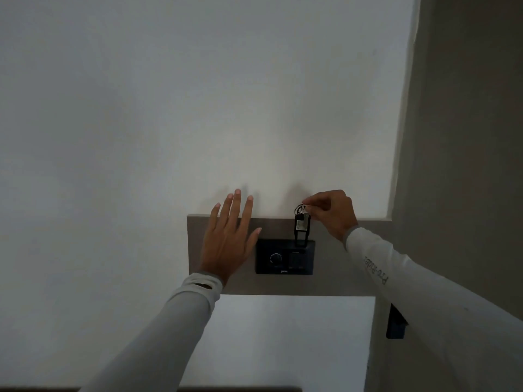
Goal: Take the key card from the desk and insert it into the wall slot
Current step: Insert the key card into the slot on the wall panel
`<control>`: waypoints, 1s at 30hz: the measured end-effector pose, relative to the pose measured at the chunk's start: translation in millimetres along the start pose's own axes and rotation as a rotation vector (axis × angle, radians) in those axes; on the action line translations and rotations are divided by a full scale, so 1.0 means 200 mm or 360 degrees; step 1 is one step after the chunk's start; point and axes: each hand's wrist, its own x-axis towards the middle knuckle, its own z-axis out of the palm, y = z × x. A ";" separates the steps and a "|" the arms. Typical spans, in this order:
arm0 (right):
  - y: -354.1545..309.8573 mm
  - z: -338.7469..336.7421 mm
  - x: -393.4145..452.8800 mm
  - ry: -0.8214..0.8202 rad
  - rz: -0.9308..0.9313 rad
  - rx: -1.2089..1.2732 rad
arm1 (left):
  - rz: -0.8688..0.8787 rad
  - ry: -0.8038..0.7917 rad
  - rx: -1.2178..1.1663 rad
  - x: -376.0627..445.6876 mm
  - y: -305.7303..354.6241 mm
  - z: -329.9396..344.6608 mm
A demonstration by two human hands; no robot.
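My right hand (329,212) pinches the metal ring of the black rectangular key card (301,232), its lower end at the black wall slot panel's (284,257) one o'clock corner. Fetching looks done; seating it fully remains, and my left hand (229,236) rests spread and empty at the panel's nine o'clock.

Looks like a hotel room: a black key-card switch panel (285,256) on a wood-grain board (334,278) against plain white wall (169,108).

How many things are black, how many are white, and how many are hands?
Black things: 2, the key card and the wall switch panel
White things: 2, the desk top and the wall
Hands: 2, the left hand and the right hand
Total: 6
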 end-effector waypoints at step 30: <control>0.30 0.14 -0.01 -0.0109 -0.0753 -0.0540 | 0.0054 0.0088 0.0188 0.06 -0.06 0.41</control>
